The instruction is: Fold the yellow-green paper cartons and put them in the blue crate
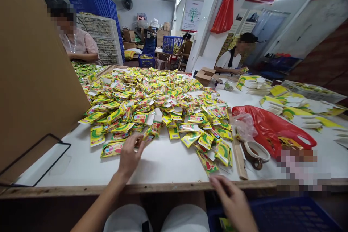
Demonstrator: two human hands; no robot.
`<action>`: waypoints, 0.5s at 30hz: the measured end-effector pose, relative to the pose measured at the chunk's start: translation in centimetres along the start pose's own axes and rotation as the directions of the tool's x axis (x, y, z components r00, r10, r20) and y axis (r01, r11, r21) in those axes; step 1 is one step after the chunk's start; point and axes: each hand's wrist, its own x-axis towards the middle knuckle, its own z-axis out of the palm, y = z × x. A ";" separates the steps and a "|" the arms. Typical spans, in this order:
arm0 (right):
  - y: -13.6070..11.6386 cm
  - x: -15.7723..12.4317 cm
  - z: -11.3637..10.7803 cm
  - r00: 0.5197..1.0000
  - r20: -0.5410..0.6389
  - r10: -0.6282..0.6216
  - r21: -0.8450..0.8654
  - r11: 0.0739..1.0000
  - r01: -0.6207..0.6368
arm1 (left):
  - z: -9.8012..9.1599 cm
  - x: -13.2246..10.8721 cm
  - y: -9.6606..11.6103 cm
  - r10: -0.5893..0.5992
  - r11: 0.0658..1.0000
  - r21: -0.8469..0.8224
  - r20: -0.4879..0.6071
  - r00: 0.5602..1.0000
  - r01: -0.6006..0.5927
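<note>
My left hand (131, 155) is over the table in front of the pile, its thumb and fingers closed on a small yellow-and-green carton (150, 135). Just behind that carton, another carton (157, 120) stands with its white flap raised. Similar flat cartons (152, 96) lie heaped across the table, several with white end flaps sticking out. Slightly blurred, my right hand (232, 199) hangs at the table's front edge, above a blue basket (293, 214). Its fingers are apart and nothing shows in them; the fingertips are close to a carton (208, 163) at the pile's near right corner.
A wooden strip (239, 161) borders the pile on the right. Beyond it lie a red plastic bag (252, 116) and a roll of tape (257, 150). A tall cardboard panel (38, 79) and a black wire frame (54, 159) stand left. Other people sit around the table.
</note>
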 end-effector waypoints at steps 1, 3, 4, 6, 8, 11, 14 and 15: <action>-1.2 -0.2 3.1 0.995 0.102 -0.017 0.122 0.992 0.005 | 0.6 -0.6 1.8 -0.065 0.987 -0.148 0.011 0.998 0.066; -3.2 -0.6 8.7 0.975 0.221 -0.013 0.353 0.933 -0.067 | 2.0 -1.9 4.8 -0.219 0.865 -0.453 0.044 0.975 0.215; -4.0 -0.8 10.9 0.966 0.260 0.000 0.447 0.886 -0.120 | 2.6 -2.6 5.9 -0.295 0.771 -0.574 0.061 0.953 0.275; -5.0 -0.9 13.9 0.951 0.309 0.010 0.596 0.777 -0.202 | 3.7 -4.0 7.1 -0.424 0.587 -0.726 0.102 0.900 0.358; -5.5 -0.6 15.1 0.953 0.304 0.004 0.695 0.683 -0.224 | 4.5 -5.2 7.3 -0.492 0.478 -0.770 0.165 0.855 0.423; -5.5 0.5 14.9 0.973 0.232 0.001 0.754 0.631 -0.180 | 4.6 -6.6 6.5 -0.493 0.464 -0.728 0.261 0.830 0.505; -4.8 2.0 13.7 0.977 0.202 -0.067 0.659 0.747 -0.085 | 3.8 -6.8 5.3 -0.443 0.597 -0.633 0.251 0.860 0.493; -4.5 2.4 13.3 0.973 0.206 -0.099 0.601 0.798 -0.046 | 3.5 -6.6 5.0 -0.411 0.642 -0.602 0.253 0.876 0.475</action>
